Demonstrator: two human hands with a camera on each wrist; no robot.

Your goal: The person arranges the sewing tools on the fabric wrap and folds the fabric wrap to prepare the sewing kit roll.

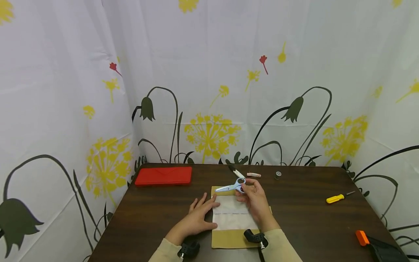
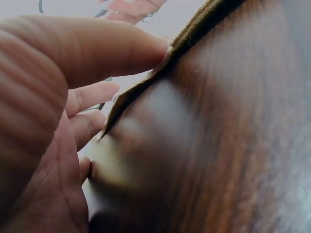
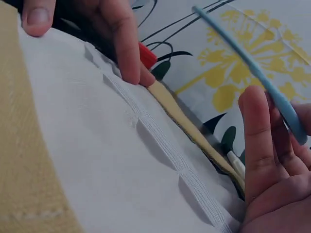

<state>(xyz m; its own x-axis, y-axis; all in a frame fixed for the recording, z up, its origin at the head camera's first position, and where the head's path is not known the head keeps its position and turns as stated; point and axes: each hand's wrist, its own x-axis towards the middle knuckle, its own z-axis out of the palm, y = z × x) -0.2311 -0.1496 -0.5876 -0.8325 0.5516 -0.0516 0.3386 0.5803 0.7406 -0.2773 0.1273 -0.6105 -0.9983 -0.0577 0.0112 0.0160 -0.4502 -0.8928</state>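
Observation:
A tan-edged cloth organizer point(image 1: 229, 221) lies spread flat, its white lining crossed by a stitched elastic band. Above its far end, my right hand point(image 1: 256, 203) pinches light blue scissors point(image 1: 226, 188) by the handle loops, the blades pointing left. In the right wrist view the scissors point(image 3: 252, 65) appear edge-on over the fingers, raised above the lining. My left hand point(image 1: 196, 220) rests with spread fingers along the organizer's left side. The left wrist view shows its thumb point(image 2: 116, 51) pressing on the cloth edge.
Behind the organizer lie a dark-tipped white tool point(image 1: 239, 174), a small pinkish piece point(image 1: 254, 175) and a little round container point(image 1: 278, 174). A red case point(image 1: 163, 176) is at the back left. On the right are a yellow screwdriver point(image 1: 335, 199) and an orange-and-black object point(image 1: 362, 238).

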